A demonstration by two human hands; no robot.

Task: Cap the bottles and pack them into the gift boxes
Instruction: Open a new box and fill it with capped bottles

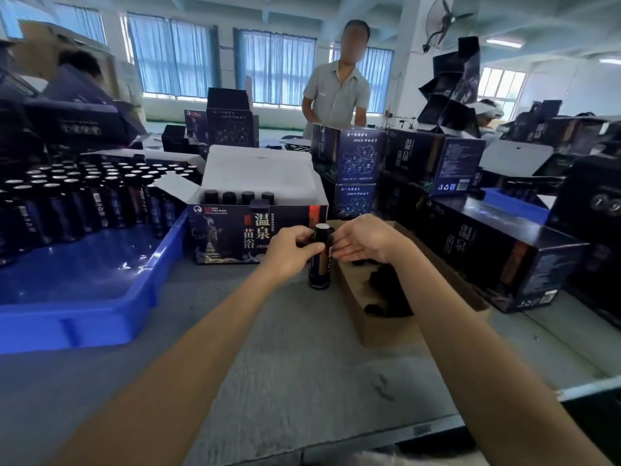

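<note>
On table (302,348), bottle (319,265) upright, cap (322,229) up

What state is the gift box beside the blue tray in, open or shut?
Open. The gift box has its white lid flap raised, and a row of black bottle caps shows inside.

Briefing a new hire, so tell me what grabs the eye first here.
At centre, a dark bottle stands on the grey table, the left hand gripping it and the right hand close beside. Behind sits an open gift box with capped bottles inside; at left, a blue tray holds rows of dark bottles.
</note>
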